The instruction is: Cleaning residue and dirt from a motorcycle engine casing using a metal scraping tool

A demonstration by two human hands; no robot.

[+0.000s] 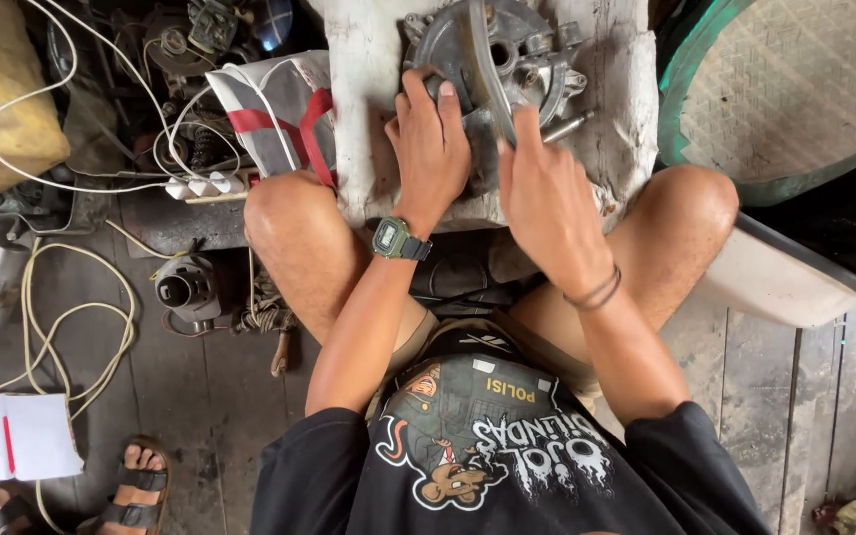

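A round grey metal engine cover [527, 50] lies on a worn white block [369, 119] between my knees. My left hand [431, 149] presses flat on the cover's near left side, a green watch on its wrist. My right hand [547, 198] sits at the cover's near edge, gripping a thin grey blade-like tool [484, 59] that slants up across the cover. A short metal stud [569, 126] sticks out at the cover's right.
A white and red bag [274, 114] and a white power strip [208, 184] with looping cords lie to the left, near a small motor part [182, 287]. Another person's sandalled foot [136, 490] and a white notebook [12, 436] are at bottom left. A green woven basket [785, 89] stands right.
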